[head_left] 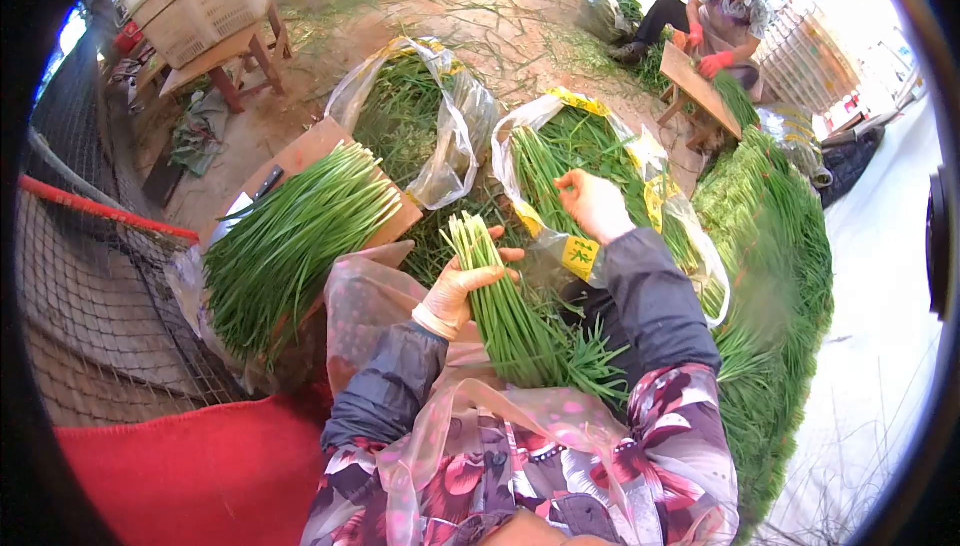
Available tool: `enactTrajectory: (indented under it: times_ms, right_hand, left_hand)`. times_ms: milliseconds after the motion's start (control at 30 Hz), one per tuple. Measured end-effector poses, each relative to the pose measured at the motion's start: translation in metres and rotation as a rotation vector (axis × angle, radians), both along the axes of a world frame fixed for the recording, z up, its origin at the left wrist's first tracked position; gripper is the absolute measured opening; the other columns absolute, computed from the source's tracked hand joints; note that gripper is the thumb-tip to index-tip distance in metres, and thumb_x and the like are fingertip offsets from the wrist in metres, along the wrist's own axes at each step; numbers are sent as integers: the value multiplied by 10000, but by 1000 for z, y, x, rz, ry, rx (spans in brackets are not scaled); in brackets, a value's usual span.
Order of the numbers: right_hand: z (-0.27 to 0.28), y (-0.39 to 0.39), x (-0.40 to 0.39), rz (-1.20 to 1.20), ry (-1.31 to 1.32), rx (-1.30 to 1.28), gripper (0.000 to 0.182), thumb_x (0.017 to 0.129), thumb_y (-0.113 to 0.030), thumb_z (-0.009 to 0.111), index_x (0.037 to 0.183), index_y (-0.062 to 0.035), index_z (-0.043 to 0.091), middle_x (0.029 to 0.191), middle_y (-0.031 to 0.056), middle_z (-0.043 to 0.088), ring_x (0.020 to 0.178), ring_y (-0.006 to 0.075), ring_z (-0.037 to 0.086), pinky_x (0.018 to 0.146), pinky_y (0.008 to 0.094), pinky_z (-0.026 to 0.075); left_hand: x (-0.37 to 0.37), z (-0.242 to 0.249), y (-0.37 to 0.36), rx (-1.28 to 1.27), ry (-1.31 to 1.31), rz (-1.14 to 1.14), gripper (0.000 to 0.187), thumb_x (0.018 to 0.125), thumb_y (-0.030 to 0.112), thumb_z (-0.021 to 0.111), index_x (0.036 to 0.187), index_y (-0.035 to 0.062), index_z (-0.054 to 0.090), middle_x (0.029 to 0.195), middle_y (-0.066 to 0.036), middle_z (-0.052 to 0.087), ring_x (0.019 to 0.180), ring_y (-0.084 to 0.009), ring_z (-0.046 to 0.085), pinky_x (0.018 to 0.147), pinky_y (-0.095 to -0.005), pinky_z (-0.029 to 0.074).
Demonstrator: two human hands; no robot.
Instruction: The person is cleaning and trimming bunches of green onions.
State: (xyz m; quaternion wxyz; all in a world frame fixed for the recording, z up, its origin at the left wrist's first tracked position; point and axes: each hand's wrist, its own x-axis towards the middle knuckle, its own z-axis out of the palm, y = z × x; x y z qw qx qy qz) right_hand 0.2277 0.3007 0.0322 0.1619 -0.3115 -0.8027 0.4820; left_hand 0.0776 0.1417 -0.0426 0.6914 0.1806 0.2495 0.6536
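Note:
My left hand, with a pale band at the wrist, is wrapped around a bunch of garlic chives. Their pale cut ends point up and away, and the green leaves hang over my lap. My right hand is over the near side of an open plastic bag with yellow printed tape, which contains more chives. The fingers of that hand are curled together, and anything between them is too small to make out. To the left, a large pile of chives lies across a wooden board.
A dark-handled knife lies on the board. Another bag of greens stands ahead. Heaped chives fill the right side. A co-worker in red gloves sits at a small bench. Crates stand far left.

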Motion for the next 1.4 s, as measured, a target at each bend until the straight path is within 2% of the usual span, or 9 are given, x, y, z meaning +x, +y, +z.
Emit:
enactTrajectory:
  times_ms: [67, 133, 233, 500, 600, 667, 867, 1200, 1400]
  right_hand:
    - [9, -20, -10, 92, 63, -85, 513, 789, -164, 707, 1277, -114, 557, 802, 31, 642, 730, 136, 611, 745, 291, 494]
    - [11, -38, -27, 230, -145, 524, 329, 799, -232, 661, 1105, -112, 644, 768, 67, 651, 717, 236, 644, 735, 345, 493]
    - [-7, -42, -34, 197, -283, 616, 175, 799, -256, 573, 740, -108, 645, 689, 87, 644, 696, 300, 644, 660, 404, 497]
    - [-66, -3, 63, 441, -1087, 492, 251, 780, -205, 637, 973, -52, 684, 913, 127, 683, 860, 312, 665, 764, 391, 521]
    - [-26, -10, 19, -4, -12, -223, 340, 770, -181, 700, 1082, -54, 654, 1093, 173, 641, 1047, 301, 613, 911, 385, 474]
    - [8, -18, -2, 59, 156, -376, 416, 757, -179, 743, 1142, -69, 628, 1217, 177, 588, 1149, 284, 556, 995, 361, 421]
    - [21, -21, -52, 436, -106, 562, 204, 745, -168, 726, 923, -71, 697, 1121, 102, 649, 1043, 284, 602, 870, 348, 492]
    - [-30, -21, -54, -5, -21, 146, 213, 811, -272, 653, 877, -76, 702, 862, 118, 662, 821, 288, 654, 748, 366, 513]
    - [-8, 28, -57, -276, -215, 748, 129, 798, -248, 668, 815, -123, 694, 801, 102, 648, 763, 293, 645, 691, 393, 516]
  left_hand:
    - [2, -2, 1, -8, -45, 9, 587, 799, 43, 648, 1340, 65, 422, 1158, -152, 601, 922, -238, 641, 852, -410, 528]
    - [4, -14, 4, -49, -3, -12, 541, 794, 47, 655, 1300, 55, 463, 1095, -122, 621, 932, -239, 635, 854, -410, 527]
    - [3, -13, 0, -71, 55, -40, 552, 790, 63, 673, 1298, 32, 462, 996, -92, 647, 944, -225, 630, 842, -385, 523]
    - [-8, -9, -9, 57, 13, 24, 651, 813, 73, 645, 1396, 50, 357, 982, -98, 625, 945, -257, 620, 858, -414, 513]
    - [-5, -7, -2, 65, -115, -66, 664, 824, 126, 644, 1408, 52, 338, 981, -100, 625, 949, -257, 618, 858, -423, 516]
    - [0, -5, -2, 71, -87, -41, 570, 834, 168, 640, 1342, 40, 416, 977, -102, 627, 933, -257, 626, 841, -425, 527]
    - [-1, 6, 1, 22, -27, -94, 298, 826, 148, 657, 1083, 21, 579, 962, -109, 633, 922, -265, 646, 825, -416, 545]
    - [-2, 6, 12, -61, 1, 23, 172, 829, 36, 645, 994, 32, 594, 829, -79, 630, 761, -228, 645, 701, -404, 555]
    - [6, 9, 0, -124, 13, 25, 337, 816, 48, 660, 1134, 29, 551, 809, -77, 607, 737, -224, 622, 707, -394, 531]
